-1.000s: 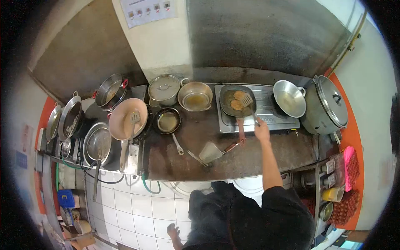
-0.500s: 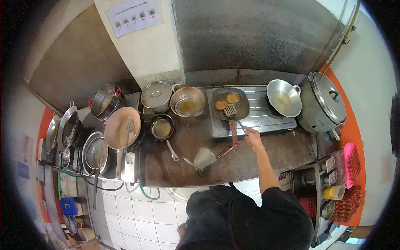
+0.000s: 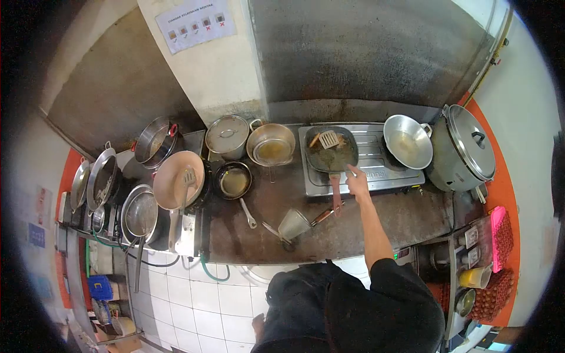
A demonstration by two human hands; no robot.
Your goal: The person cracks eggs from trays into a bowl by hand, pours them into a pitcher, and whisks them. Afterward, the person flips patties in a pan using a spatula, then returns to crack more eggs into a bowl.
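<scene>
My right hand (image 3: 356, 181) is closed around the handle of a slotted spatula (image 3: 329, 139). The spatula's head is over the far part of a dark square frying pan (image 3: 332, 160), which sits on the left burner of the stove. A browned patty (image 3: 315, 140) shows beside the spatula's left edge, tipped so only a narrow side is seen. More brown food shows at the spatula's right edge, mostly covered. The pan's reddish-brown handle (image 3: 335, 187) points toward me, left of my hand. Low beside my body hangs my left hand (image 3: 258, 325), its fingers mostly hidden by dark clothing.
A silver wok (image 3: 406, 147) occupies the right burner of the silver stove (image 3: 374, 173), beside a large lidded pot (image 3: 462, 150). A measuring cup (image 3: 294, 225), tongs (image 3: 275, 232) and small pan (image 3: 233, 179) lie on the counter. Several pans and strainers crowd the left side.
The spatula has moved to the far part of the pan. Two patties lay flat before; now one is tipped up and the other is mostly covered. The view has shifted slightly.
</scene>
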